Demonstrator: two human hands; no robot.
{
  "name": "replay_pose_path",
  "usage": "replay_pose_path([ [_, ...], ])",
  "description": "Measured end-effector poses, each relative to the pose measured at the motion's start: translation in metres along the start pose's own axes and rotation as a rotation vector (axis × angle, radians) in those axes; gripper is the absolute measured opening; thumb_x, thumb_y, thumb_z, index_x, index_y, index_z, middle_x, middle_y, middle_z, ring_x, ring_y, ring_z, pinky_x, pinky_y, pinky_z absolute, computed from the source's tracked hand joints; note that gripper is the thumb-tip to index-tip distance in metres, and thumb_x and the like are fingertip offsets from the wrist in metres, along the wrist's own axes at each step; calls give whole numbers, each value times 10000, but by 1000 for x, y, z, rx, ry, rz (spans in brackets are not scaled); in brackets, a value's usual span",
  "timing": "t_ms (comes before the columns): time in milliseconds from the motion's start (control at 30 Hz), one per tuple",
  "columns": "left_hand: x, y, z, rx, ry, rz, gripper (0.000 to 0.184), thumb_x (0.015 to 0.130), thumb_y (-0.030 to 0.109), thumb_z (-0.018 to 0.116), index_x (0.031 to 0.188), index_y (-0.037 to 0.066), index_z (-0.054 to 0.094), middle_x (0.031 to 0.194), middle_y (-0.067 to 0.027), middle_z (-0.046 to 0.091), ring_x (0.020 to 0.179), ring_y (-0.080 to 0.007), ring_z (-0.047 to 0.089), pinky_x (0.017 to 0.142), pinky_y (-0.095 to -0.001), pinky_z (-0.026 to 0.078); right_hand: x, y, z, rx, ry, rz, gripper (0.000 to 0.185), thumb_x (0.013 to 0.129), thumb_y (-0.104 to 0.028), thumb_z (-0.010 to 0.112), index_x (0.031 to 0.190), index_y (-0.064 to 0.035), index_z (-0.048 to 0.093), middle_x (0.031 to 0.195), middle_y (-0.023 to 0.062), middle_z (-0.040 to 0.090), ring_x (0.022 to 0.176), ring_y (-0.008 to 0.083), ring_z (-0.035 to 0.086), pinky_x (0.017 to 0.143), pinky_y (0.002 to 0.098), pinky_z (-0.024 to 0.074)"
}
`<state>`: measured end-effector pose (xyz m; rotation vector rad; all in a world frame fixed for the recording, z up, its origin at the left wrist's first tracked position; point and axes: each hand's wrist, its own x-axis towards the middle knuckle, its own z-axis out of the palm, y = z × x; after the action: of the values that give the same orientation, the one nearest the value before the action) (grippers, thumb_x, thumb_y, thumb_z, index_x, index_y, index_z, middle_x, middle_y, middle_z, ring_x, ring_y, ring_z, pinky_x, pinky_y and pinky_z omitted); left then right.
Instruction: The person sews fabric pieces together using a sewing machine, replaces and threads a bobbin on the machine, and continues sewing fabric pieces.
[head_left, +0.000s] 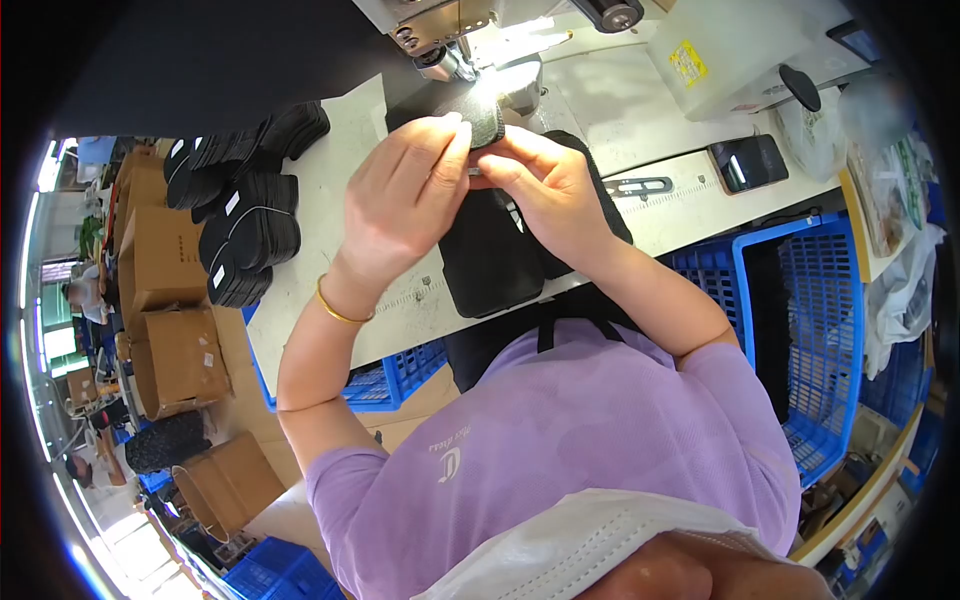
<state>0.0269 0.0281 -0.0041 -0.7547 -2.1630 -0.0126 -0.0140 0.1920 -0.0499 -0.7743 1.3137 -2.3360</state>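
A dark fabric piece (482,110) with a rounded end is held up under the bright lamp, close to the needle area of a sewing machine (437,50). My left hand (400,195) pinches its near left edge, with thumb and fingers pressed together. From the other side, my right hand (550,190) grips the near right edge between thumb and forefinger. Below both hands, black fabric pieces (490,262) lie on the white table (400,310). My fingers hide part of the held piece.
Tied stacks of black pieces (258,215) sit at the table's left. A utility knife (640,186) and a phone (748,162) lie to the right. Blue crates (850,330) stand below the table. Cardboard boxes (180,360) fill the floor at left.
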Motion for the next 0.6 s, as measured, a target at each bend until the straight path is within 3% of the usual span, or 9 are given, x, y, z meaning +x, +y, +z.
replay_pose_path([
  [200, -3, 5, 8, 31, 98, -29, 372, 583, -8, 662, 951, -53, 695, 976, -129, 668, 926, -274, 664, 755, -343, 579, 0, 4, 6, 64, -7, -6, 249, 1002, -79, 502, 1175, 62, 614, 1062, 65, 654, 989, 109, 609, 892, 289, 537],
  [600, 0, 2, 9, 42, 82, -20, 346, 634, 48, 659, 967, -33, 706, 973, -117, 682, 927, -250, 672, 764, -329, 578, -2, 13, 14, 154, 28, 5, 234, 1009, -52, 448, 1129, 74, 604, 1067, 78, 630, 984, 106, 591, 922, 309, 541],
])
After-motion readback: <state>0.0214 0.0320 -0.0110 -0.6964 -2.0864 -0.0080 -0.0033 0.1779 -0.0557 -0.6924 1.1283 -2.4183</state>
